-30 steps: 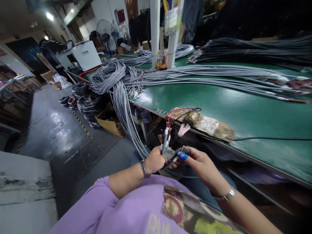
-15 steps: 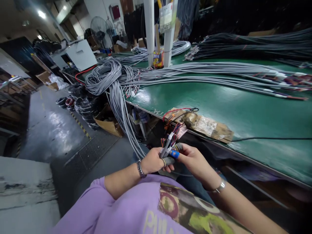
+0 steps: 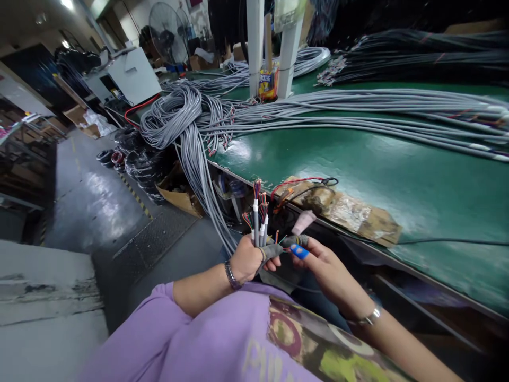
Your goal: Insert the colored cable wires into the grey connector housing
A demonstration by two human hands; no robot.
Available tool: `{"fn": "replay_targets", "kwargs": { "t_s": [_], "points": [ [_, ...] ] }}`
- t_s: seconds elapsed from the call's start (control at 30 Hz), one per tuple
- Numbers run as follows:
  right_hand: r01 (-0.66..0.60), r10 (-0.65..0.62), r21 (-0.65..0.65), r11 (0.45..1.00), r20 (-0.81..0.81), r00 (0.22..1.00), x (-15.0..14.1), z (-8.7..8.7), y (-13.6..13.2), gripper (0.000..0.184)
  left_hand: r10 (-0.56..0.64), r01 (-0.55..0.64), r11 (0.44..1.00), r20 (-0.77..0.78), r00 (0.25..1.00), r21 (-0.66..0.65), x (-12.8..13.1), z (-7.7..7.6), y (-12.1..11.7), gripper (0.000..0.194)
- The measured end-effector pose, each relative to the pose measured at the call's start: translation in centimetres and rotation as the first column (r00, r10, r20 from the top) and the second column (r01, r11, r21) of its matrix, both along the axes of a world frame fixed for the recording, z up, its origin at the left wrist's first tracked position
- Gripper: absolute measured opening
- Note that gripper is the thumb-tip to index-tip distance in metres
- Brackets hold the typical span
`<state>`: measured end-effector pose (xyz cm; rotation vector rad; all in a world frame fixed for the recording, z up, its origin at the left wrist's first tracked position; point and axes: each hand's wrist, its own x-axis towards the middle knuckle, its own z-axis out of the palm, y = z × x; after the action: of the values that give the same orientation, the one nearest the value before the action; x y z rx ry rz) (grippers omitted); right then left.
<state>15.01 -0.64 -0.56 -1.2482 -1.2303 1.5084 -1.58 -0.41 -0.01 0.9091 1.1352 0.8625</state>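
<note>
Cables (image 3: 256, 228): held upright before the bench, the left hand (image 3: 248, 261) closed around them; wire ends (image 3: 263, 207) turned up, presumably so that each can be reached. Right hand (image 3: 322, 260): narrowed to a pinch on thin wires (image 3: 286, 249) just beside; thumb fitted with a blue cover (image 3: 298, 251), probably for grip. Bench (image 3: 358, 164): green, glossy; laid with grey bundles (image 3: 170, 119) and, at its near edge, a taped board (image 3: 380, 225). Room: fan (image 3: 169, 34) set behind.

The left grip (image 3: 246, 260) hides the held stretch of the grey cables (image 3: 256, 225).
</note>
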Motion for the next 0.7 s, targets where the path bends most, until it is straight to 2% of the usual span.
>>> {"fn": "replay_targets", "kwargs": {
  "t_s": [0.23,0.33,0.47,0.63,0.7],
  "points": [
    [-0.064,0.064,0.016,0.998,-0.024,0.998,-0.9,0.5,0.6,0.037,-0.082,0.082,0.997,-0.102,0.991,-0.010,0.4,-0.6,-0.5,0.039],
    [-0.083,0.082,-0.008,0.997,-0.085,0.993,-0.7,0.1,0.4,0.035,-0.073,0.076,0.997,-0.114,0.991,0.020,0.2,-0.9,-0.5,0.040],
    [-0.054,0.043,-0.054,0.997,-0.178,0.983,-0.7,-0.3,-0.1,0.036,-0.057,0.061,0.997,-0.078,0.995,0.048,-0.1,-1.0,-0.4,0.041],
    [-0.052,0.048,-0.031,0.998,-0.118,0.992,-1.2,0.5,-0.3,0.038,-0.255,0.252,0.967,-0.097,0.962,-0.040,0.1,-0.9,-0.5,0.038],
    [-0.037,0.036,-0.006,0.999,-0.065,0.997,-1.3,0.6,-0.2,0.040,-0.267,0.262,0.963,-0.106,0.958,-0.059,0.1,-0.8,-0.6,0.039]
  ]
}}
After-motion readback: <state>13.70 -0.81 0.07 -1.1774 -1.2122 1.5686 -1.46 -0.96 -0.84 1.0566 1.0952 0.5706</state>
